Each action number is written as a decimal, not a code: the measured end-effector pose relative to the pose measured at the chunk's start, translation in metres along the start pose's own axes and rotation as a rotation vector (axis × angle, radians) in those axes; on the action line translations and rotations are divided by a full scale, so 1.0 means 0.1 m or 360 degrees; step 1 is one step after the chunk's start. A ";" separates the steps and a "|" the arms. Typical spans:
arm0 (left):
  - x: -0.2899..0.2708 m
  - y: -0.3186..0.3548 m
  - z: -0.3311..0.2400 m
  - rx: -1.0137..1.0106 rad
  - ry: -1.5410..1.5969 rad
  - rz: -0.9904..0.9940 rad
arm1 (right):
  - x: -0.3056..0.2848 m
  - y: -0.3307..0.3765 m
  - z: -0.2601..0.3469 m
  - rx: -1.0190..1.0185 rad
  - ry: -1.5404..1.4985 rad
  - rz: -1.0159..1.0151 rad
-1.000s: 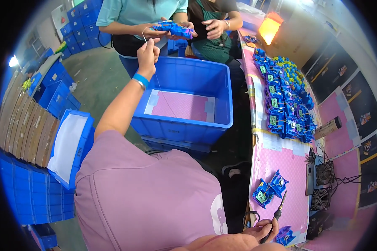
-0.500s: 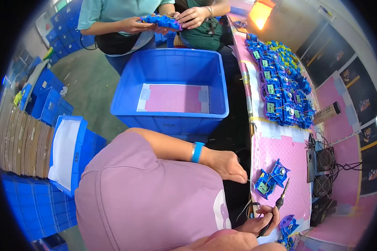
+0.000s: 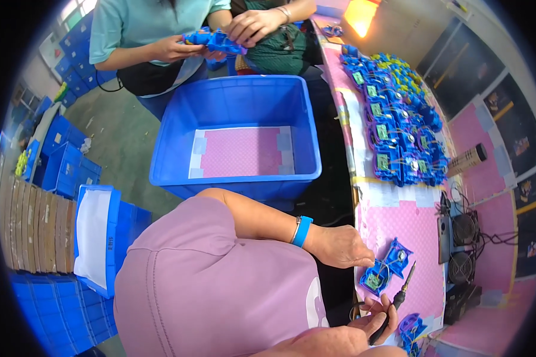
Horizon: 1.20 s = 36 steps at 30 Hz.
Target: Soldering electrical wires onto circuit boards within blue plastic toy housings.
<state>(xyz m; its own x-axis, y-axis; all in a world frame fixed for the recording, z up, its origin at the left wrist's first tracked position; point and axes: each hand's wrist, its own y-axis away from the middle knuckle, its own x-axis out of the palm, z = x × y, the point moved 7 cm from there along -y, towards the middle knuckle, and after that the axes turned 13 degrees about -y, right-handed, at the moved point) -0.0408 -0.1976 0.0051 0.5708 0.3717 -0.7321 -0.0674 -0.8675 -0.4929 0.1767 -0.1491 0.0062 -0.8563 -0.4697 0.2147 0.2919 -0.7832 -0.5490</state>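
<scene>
My left hand [image 3: 343, 247], with a blue wristband [image 3: 302, 231] behind it, is closed in a pinch at the table's near edge. Whatever lies between its fingertips is too small to make out. Just beyond those fingertips lies an opened blue plastic housing [image 3: 397, 257], its two halves spread, with a green circuit board [image 3: 374, 280] in the nearer half. In my right hand [image 3: 372, 321] is a soldering iron [image 3: 402, 296], held by its black handle, the metal tip pointing up and away beside the housing without touching it. Another blue-and-purple housing [image 3: 411, 331] sits beyond my right hand.
Rows of opened blue housings [image 3: 382, 132] fill the bench's far part. Fans [image 3: 463, 228] and a phone-like dark slab [image 3: 444, 239] stand along its right side. A big blue crate [image 3: 238, 183] is ahead; behind it two people handle a blue housing [image 3: 215, 41].
My left hand has moved right, close to the opened housing. My right hand keeps the soldering iron in nearly the same place. The whole view has shifted slightly.
</scene>
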 end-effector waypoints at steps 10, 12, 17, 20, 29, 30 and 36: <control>-0.33 -0.18 0.14 0.0043 0.0763 -0.0229 | 0.40 -0.22 -0.05 -0.0304 0.0443 0.0162; -0.31 -0.28 0.08 0.0189 0.0779 -0.0251 | 0.33 -0.21 -0.08 -0.0312 0.0502 0.0160; -0.10 -0.31 0.04 0.0265 0.0576 -0.0058 | 0.25 -0.26 0.07 -0.0227 0.0862 0.0190; 0.04 -0.28 0.02 0.0271 0.0639 -0.0026 | 0.25 -0.24 0.14 -0.0232 0.0824 0.0099; 0.03 -0.39 0.27 0.0000 0.0305 -0.0074 | 0.28 -0.34 0.05 -0.0371 0.0790 -0.0038; -0.03 -0.39 0.46 -0.0467 0.0498 0.0069 | 0.26 -0.35 0.11 -0.0293 0.0796 -0.0096; 0.00 -0.52 0.76 -0.0438 0.0429 -0.0203 | -0.03 -0.26 0.09 -0.0196 0.0699 -0.0118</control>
<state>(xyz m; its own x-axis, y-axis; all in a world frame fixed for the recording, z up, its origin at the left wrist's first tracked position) -0.0996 -0.1269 -0.0050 0.7569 0.4140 -0.5057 0.2188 -0.8897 -0.4008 0.1756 -0.1312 0.0271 -0.9801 -0.1763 -0.0908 0.1929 -0.7415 -0.6426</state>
